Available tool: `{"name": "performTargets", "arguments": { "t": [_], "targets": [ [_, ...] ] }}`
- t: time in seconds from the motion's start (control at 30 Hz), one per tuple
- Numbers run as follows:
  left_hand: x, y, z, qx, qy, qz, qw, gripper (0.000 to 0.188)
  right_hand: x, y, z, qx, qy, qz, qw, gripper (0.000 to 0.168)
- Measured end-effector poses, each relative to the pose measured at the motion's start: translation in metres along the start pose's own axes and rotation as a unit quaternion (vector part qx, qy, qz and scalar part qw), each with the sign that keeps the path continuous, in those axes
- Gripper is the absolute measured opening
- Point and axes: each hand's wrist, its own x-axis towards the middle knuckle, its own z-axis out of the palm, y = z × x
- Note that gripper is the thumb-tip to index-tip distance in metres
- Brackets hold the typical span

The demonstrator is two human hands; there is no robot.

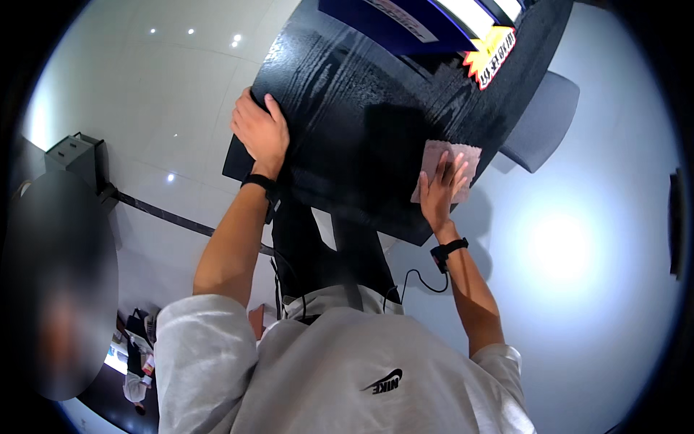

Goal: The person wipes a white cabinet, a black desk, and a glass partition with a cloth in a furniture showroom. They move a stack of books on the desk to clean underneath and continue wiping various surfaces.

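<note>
A black wood-grain tabletop [336,92] lies in front of me, with wet-looking sheen and streaks across it. My left hand [261,130] grasps its left edge, fingers curled over the side and thumb on top; the fingertips are mostly hidden. Near the right corner closest to me, my right hand [442,187] presses a thin pinkish-brown cloth [434,157] flat on the surface, fingers spread. The cloth reaches close to the table's right edge. Each wrist wears a black strap with a device.
At the table's far end stand a dark blue box [396,27] and a yellow-red sign [490,57] bearing writing. A grey seat [545,122] sits beyond the right edge. A grey cabinet [73,157] is at far left. A cable [420,276] hangs by my right wrist. People appear lower left.
</note>
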Motion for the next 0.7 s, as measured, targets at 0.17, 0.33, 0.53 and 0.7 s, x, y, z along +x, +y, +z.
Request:
{"name": "performTargets", "arguments": {
  "t": [0.17,0.33,0.53,0.7],
  "targets": [
    [0.002,0.003,-0.006,-0.016,-0.04,-0.02,0.999,0.047,0.082,-0.049,-0.037,-0.03,-0.073,-0.196,0.977,0.078],
    [0.004,0.003,-0.002,-0.009,-0.044,-0.026,0.999,0.048,0.143,-0.127,-0.044,-0.013,-0.035,-0.293,0.955,0.076],
    [-0.002,0.0,0.005,0.052,-0.008,0.006,0.999,0.047,0.178,-0.19,-0.022,0.13,0.032,-0.294,0.946,0.068],
    [-0.002,-0.007,0.015,0.038,0.012,0.054,0.998,0.051,0.195,-0.24,-0.013,0.089,0.105,-0.247,0.959,0.062]
  ]
}}
